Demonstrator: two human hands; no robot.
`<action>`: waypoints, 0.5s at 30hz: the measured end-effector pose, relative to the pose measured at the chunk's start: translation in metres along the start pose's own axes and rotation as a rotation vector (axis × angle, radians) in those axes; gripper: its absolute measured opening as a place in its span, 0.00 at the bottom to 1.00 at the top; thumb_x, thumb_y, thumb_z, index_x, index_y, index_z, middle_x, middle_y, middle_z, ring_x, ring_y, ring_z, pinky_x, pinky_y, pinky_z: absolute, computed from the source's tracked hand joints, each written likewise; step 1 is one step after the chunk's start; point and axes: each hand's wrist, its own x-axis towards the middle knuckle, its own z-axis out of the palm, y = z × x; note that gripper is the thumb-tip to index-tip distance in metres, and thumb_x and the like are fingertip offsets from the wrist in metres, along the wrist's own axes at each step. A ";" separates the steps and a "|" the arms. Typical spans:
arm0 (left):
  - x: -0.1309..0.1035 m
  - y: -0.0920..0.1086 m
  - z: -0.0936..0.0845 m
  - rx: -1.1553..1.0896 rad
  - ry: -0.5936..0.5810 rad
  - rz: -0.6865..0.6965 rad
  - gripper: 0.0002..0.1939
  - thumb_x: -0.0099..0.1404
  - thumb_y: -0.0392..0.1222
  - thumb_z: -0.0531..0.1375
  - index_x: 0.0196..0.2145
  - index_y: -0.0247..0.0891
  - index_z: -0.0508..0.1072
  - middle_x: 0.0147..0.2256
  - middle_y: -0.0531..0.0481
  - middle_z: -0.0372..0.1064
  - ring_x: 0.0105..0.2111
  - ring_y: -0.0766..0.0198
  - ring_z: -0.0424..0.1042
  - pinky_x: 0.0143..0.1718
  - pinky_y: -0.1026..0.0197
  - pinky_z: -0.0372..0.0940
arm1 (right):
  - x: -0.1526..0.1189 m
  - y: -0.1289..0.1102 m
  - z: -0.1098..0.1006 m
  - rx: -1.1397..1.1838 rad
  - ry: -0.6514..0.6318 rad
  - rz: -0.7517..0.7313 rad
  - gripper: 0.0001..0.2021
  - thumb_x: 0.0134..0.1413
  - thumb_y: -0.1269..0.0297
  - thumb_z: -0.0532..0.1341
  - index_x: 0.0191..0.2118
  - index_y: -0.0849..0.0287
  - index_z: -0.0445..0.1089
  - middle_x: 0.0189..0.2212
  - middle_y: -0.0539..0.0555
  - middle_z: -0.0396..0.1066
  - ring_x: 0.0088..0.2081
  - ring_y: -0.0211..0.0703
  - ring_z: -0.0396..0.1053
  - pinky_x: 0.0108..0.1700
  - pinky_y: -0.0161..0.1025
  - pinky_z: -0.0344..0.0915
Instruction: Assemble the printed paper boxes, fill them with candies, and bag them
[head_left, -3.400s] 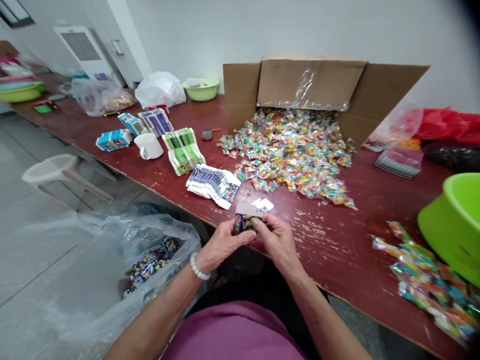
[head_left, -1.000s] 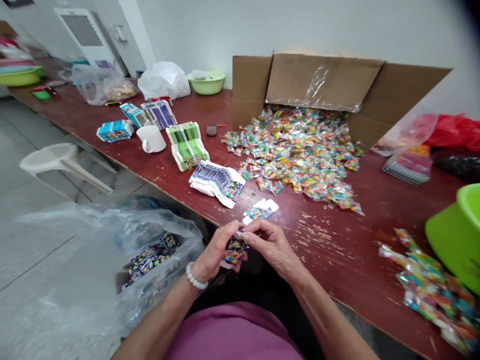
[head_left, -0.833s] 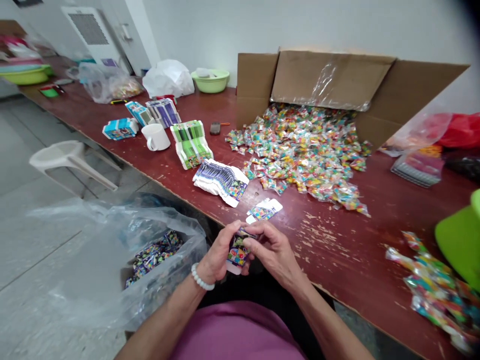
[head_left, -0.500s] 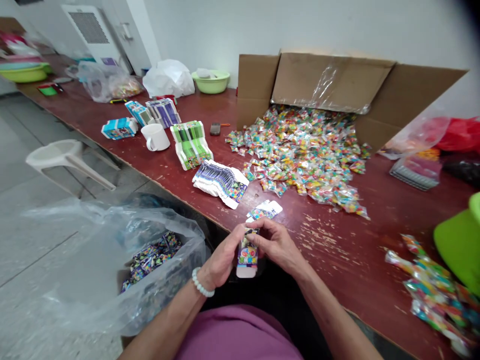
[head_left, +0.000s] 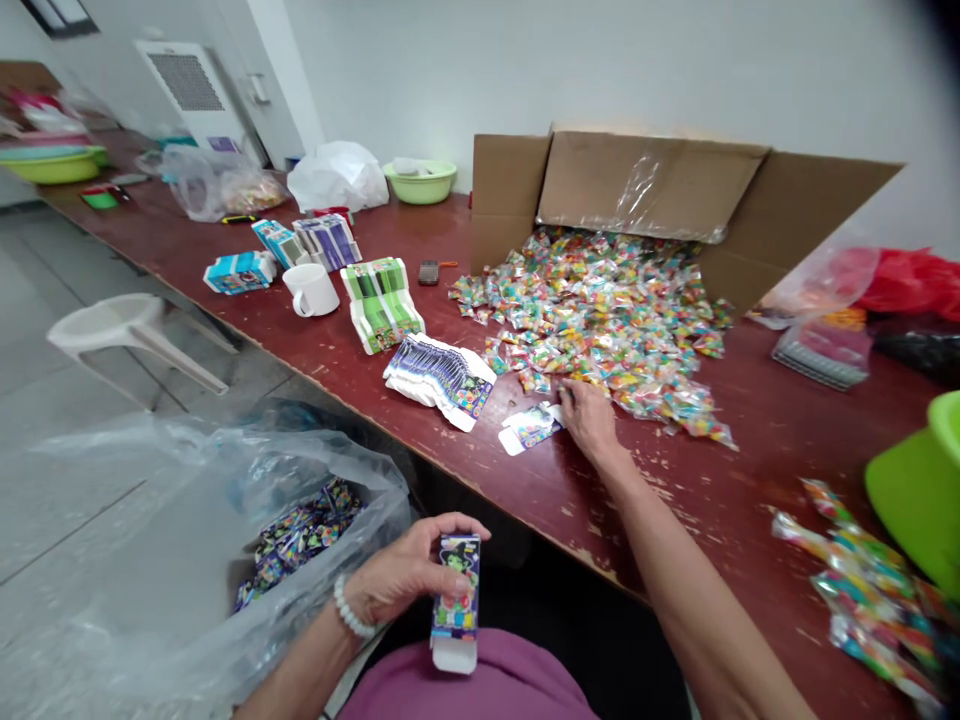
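Observation:
My left hand is closed round a small printed carton above my lap. The carton has a purple design with coloured balls, and its white end flap hangs open toward me. At the near edge of the heap of clear-wrapped, multicoloured sweets, my right hand reaches down with its fingers curled together. What the fingertips pinch, if anything, is hidden. Beside that hand lies a flattened carton, and further left is a fanned stack of purple cartons.
A large cardboard box lies open behind the sweets. Left along the table are green cartons, a white mug and blue cartons. Below, a clear plastic bag holds filled purple packs. More sweets lie by a green tub.
My right hand has let go of the carton and moved forward to the edge of the sweets. My left hand has drawn the carton down and left toward my lap.

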 end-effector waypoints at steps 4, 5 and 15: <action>-0.007 0.012 -0.026 0.206 0.086 0.049 0.19 0.47 0.37 0.72 0.37 0.35 0.74 0.28 0.53 0.69 0.29 0.68 0.67 0.30 0.68 0.62 | -0.006 0.001 -0.019 0.081 0.138 0.124 0.15 0.57 0.59 0.53 0.41 0.63 0.72 0.39 0.65 0.74 0.43 0.57 0.69 0.50 0.53 0.62; -0.007 0.015 -0.031 0.186 0.137 0.073 0.18 0.48 0.39 0.72 0.36 0.35 0.72 0.28 0.54 0.69 0.28 0.68 0.67 0.28 0.68 0.62 | -0.010 -0.002 -0.025 0.114 0.161 0.153 0.16 0.58 0.57 0.53 0.42 0.63 0.71 0.37 0.64 0.74 0.41 0.55 0.70 0.47 0.53 0.63; 0.013 0.041 0.015 -0.217 0.239 0.283 0.28 0.48 0.33 0.72 0.46 0.39 0.69 0.42 0.46 0.71 0.36 0.57 0.75 0.33 0.53 0.74 | -0.105 -0.098 -0.049 0.940 -0.175 0.320 0.17 0.47 0.51 0.70 0.38 0.58 0.73 0.30 0.52 0.74 0.27 0.38 0.68 0.29 0.36 0.65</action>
